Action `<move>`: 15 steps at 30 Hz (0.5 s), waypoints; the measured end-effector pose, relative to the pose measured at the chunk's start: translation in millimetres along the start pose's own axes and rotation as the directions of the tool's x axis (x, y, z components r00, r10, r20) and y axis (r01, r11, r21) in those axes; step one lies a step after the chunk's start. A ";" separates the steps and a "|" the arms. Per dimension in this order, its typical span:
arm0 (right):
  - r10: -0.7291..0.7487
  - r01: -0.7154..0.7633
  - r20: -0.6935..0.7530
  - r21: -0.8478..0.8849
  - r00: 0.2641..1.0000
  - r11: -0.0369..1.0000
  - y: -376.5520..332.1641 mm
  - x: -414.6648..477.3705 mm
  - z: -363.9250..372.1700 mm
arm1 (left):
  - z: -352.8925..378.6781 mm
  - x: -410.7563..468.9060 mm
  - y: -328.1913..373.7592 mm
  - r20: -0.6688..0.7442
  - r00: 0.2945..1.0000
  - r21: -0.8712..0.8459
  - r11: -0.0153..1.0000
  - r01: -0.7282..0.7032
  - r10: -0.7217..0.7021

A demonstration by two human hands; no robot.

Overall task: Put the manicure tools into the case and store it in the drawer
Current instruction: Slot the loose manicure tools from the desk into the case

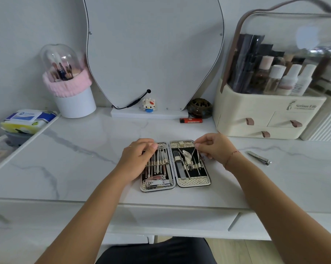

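An open manicure case (pixel 194 182) lies flat on the marble tabletop, with several steel tools strapped into both halves. My left hand (pixel 137 159) rests on the left half, fingers curled over the tool tops near its upper edge. My right hand (pixel 214 147) pinches a thin metal tool (pixel 193 151) at the upper right of the right half. One nail clipper (pixel 259 158) lies loose on the table, to the right of the case and apart from it.
A cream cosmetics organiser (pixel 256 115) with small drawers stands at the back right. A mirror (pixel 153 54), a small brick figure (pixel 148 105), a dark jar (pixel 199 107) and a red lighter (pixel 191 120) sit behind the case. A brush holder (pixel 73 88) and wipes (pixel 27 121) are at the left. The desk drawer front (pixel 172 220) is below.
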State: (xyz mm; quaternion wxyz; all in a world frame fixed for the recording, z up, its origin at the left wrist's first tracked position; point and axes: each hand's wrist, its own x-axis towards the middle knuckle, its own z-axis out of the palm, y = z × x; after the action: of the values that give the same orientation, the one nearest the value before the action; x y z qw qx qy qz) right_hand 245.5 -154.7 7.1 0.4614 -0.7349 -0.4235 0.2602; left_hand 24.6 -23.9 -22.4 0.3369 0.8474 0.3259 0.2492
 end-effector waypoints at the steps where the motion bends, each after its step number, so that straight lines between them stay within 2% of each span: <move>1: -0.003 0.003 -0.004 -0.032 1.000 0.999 0.7 0.0 -1.1 | 0.2 -0.2 0.4 0.001 1.000 0.002 1.000 0.000 0.000; 7: -0.052 0.047 -0.022 -0.192 0.998 0.980 1.2 -3.6 -1.1 | 0.4 0.8 0.4 -0.001 1.000 0.008 1.000 -0.002 0.002; 12: -0.089 0.084 -0.022 -0.176 0.996 0.981 -1.9 -8.5 -0.7 | 0.1 0.5 -0.1 -0.002 1.000 0.010 1.000 -0.005 0.005; 15: -0.116 0.110 -0.014 -0.226 0.993 0.968 -2.3 -10.2 -0.9 | 0.3 0.5 0.2 0.001 1.000 0.008 1.000 0.000 0.000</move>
State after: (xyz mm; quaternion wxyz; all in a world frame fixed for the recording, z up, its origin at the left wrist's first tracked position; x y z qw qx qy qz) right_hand 240.1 -163.5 9.5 0.3949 -0.7605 -0.4851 0.1740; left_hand 25.1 -23.8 -22.4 0.3338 0.8488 0.3269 0.2474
